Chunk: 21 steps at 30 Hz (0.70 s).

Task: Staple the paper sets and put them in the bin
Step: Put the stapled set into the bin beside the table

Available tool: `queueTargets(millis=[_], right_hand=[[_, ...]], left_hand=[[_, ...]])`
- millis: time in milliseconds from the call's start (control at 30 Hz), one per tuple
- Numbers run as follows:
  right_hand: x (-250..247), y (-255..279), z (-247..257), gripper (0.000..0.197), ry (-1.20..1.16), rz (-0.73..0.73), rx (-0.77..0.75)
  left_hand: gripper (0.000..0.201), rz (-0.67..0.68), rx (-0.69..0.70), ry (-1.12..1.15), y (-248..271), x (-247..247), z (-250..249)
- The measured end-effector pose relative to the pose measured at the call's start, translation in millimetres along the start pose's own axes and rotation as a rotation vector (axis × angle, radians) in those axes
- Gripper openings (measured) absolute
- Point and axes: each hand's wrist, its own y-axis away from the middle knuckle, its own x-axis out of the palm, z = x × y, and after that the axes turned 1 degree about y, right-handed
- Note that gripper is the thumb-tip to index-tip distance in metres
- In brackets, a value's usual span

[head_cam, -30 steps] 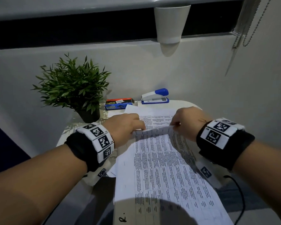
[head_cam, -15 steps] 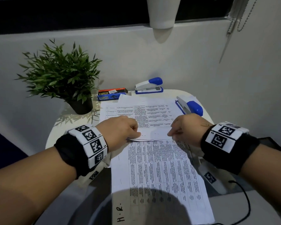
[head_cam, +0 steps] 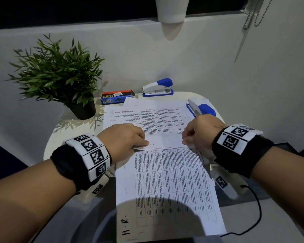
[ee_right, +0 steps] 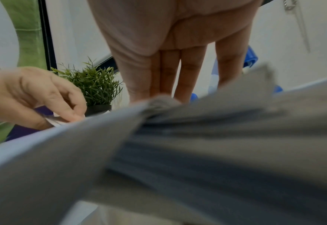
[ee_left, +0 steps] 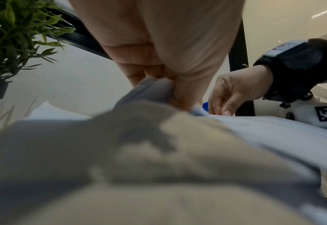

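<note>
**On the round white table: paper set held at its far edge by both hands**

At the table's point(head_cam: 51, 146) near side lies the paper set point(head_cam: 167, 186), printed sheets with table text, reaching from mid-table toward the viewer and overhanging the near rim. "H.R." is handwritten at its near left corner. Its far edge sits on top of a second printed sheet point(head_cam: 147, 118) that lies crosswise farther back.

Left hand point(head_cam: 125, 139): knuckles up, fingers point(ee_left: 151, 89) curled, pinching the far left corner of the paper set; the left wrist view shows the corner gripped between thumb and fingertips.

Right hand point(head_cam: 200, 130): knuckles up, fingers point(ee_right: 168, 76) pointing down onto the far right corner of the paper set, thumb and forefinger closed on the edge. The sheets there fan slightly apart in the right wrist view.

Beyond the paper set, right: a white and blue stapler point(head_cam: 201, 107), lying just past the right hand, partly on the crosswise sheet's edge.

Beyond the paper set, centre back: a second white and blue stapler point(head_cam: 158, 87), at the table's far rim against the wall.

Left of that stapler: two stacked boxes of staples point(head_cam: 116, 98), orange above blue.

Beyond the paper set, left: a potted plant point(head_cam: 60, 76) in a dark pot.

Above, on the wall ledge: a white cup-shaped holder point(head_cam: 172, 9).
</note>
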Motion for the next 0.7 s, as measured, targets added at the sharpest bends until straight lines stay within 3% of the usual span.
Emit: queueTargets(millis=[300,500,700], right_hand=[[0.0,-10.1,9.3,0.021,0.142,0.0,-0.016],[1.0,-10.7,22.3,0.049,0.31,-0.013,-0.042],[3.9,-10.9,38.4,0.06,0.455,0.047,-0.088]], left_hand=[[0.028,0.036,-0.046,0.063,3.4,-4.8,-0.7],[0.025,0.038,-0.039,0.086,4.8,-8.8,-2.5],[0.02,0.015,-0.025,0.065,2.5,-11.2,-6.9]])
